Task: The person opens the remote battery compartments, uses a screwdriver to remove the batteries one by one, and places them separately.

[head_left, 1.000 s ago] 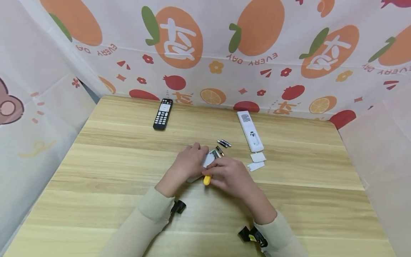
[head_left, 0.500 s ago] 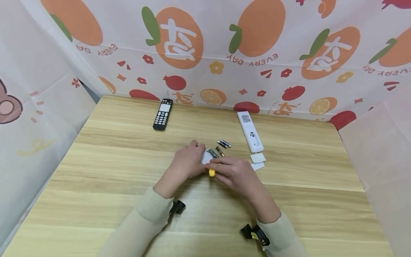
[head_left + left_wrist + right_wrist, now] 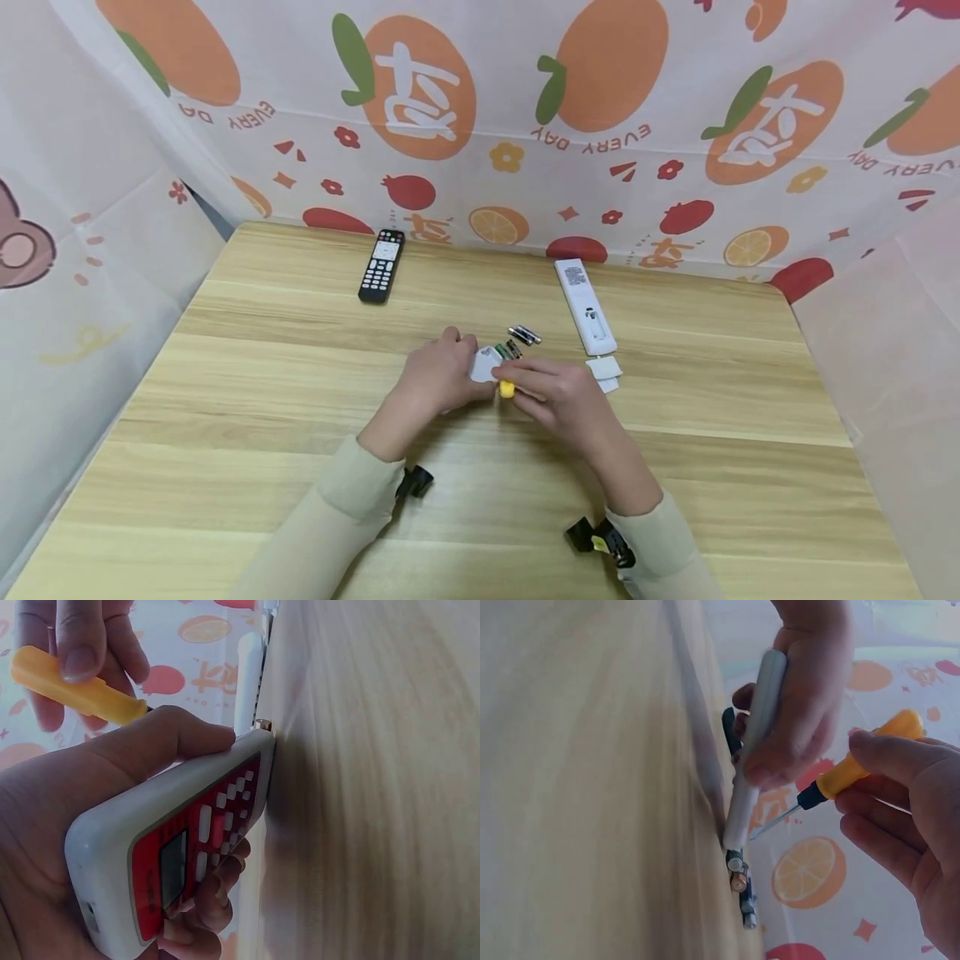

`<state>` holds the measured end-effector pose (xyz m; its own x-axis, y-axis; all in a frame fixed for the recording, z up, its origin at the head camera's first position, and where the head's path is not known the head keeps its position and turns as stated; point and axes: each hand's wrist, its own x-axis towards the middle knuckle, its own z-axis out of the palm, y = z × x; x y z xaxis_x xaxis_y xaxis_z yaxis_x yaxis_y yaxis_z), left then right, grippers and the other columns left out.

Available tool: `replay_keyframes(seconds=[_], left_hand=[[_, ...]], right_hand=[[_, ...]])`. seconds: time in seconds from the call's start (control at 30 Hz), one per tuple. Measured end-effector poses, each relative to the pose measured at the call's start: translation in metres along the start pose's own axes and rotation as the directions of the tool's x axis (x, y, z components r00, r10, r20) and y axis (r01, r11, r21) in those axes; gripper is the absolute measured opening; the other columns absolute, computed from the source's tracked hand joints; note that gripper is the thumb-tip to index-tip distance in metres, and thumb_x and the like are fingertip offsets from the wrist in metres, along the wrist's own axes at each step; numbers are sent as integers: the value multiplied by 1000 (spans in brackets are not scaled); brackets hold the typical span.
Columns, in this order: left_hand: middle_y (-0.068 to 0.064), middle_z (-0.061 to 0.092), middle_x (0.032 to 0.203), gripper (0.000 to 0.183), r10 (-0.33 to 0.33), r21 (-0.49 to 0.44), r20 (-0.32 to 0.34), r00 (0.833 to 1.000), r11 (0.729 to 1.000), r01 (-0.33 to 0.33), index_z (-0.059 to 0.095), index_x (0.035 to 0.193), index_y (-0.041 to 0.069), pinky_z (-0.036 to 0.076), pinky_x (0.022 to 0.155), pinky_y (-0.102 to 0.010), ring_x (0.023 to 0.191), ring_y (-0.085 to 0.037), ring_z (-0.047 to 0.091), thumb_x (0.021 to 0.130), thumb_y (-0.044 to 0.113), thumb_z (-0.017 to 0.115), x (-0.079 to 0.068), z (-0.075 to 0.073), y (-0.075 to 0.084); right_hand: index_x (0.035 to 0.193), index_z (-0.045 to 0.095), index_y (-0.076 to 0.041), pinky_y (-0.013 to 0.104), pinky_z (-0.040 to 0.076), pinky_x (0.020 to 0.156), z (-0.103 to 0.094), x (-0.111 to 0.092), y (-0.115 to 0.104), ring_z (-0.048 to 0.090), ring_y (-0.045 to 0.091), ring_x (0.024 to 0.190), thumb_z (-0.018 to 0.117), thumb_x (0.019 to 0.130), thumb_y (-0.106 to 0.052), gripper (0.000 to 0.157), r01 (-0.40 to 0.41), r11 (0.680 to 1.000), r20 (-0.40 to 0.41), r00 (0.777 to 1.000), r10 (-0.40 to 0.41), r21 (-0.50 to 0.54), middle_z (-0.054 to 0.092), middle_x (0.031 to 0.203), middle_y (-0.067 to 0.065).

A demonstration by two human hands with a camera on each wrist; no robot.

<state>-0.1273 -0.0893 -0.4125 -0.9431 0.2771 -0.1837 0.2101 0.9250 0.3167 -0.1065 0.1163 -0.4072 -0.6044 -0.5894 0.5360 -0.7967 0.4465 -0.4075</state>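
Observation:
My left hand (image 3: 437, 375) grips a white remote control (image 3: 484, 367) by its sides. In the left wrist view, the red front of this remote (image 3: 169, 847) shows a small screen and buttons, and it leans with one end down by the table. My right hand (image 3: 561, 404) holds a screwdriver (image 3: 507, 389) by its yellow handle, between thumb and fingers. The right wrist view shows the thin metal shaft (image 3: 776, 820) pointing at the remote's lower end. Just past that end lie a green battery (image 3: 504, 352) and a dark, copper-tipped battery (image 3: 514, 348), side by side.
Two silver-and-dark batteries (image 3: 524, 335) lie farther back. To the right, a long white remote (image 3: 585, 304) lies face down with its compartment uncovered, near two white covers (image 3: 603, 368). A black remote (image 3: 381, 267) lies at the back left of the wooden table (image 3: 247, 400).
The green battery has moved from the held remote's compartment to the table beside the dark battery. My right hand and the screwdriver have shifted a little forward and right; the left hand has hardly moved.

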Motion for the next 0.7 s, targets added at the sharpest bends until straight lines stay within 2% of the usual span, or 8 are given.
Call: replay_keyframes(seconds=[0.1,0.2,0.33,0.43,0.57,0.63,0.7], left_hand=[[-11,57,99,63,8,-10,17,1000,1000,-8,63,116,5,46,58,-34,73,-22,55,75,52,78,0,1,0],[-9,56,103,70,16,-33,41,999,999,-15,60,122,9,45,60,-34,76,-21,55,73,55,81,0,2,-1],[-8,57,105,79,49,-43,64,997,998,-46,57,125,12,45,64,-35,80,-21,55,67,56,86,-1,4,-2],[-8,58,105,76,88,-6,73,993,996,-88,57,124,12,47,66,-36,83,-21,55,67,51,88,-3,4,-4],[-9,59,111,73,135,30,97,986,990,-138,58,126,13,49,69,-39,85,-22,57,69,47,87,-4,-1,-6],[-8,60,113,75,166,33,97,981,985,-170,58,130,13,49,70,-38,85,-21,57,71,48,86,-3,-6,-6],[-8,60,115,76,192,21,76,978,981,-194,57,134,13,49,71,-37,86,-21,57,74,51,84,-2,-11,-7]], right_hand=[[108,76,-8,26,57,81,-9,-3,7,73,16,93,80,84,-13,25,-72,997,-102,992,74,18,76,105,3],[108,74,-4,24,57,76,-21,-6,15,72,16,85,80,84,-12,26,-173,982,-232,955,186,75,76,102,5],[110,72,-2,21,56,72,-37,-11,29,68,14,78,77,86,-9,26,-296,940,-359,870,338,168,74,95,6],[112,71,-3,18,54,70,-47,-14,37,65,10,79,73,89,-9,24,-377,900,-423,795,436,219,71,92,6],[121,66,1,14,51,65,-61,-12,33,60,10,82,64,96,-8,27,-473,825,-439,699,565,309,61,96,8],[127,61,2,13,50,63,-66,-11,32,57,11,82,60,98,-9,30,-512,790,-422,667,614,338,58,97,7],[132,58,0,13,50,62,-67,-11,37,56,12,80,61,98,-9,35,-518,764,-409,646,645,385,56,96,5]])
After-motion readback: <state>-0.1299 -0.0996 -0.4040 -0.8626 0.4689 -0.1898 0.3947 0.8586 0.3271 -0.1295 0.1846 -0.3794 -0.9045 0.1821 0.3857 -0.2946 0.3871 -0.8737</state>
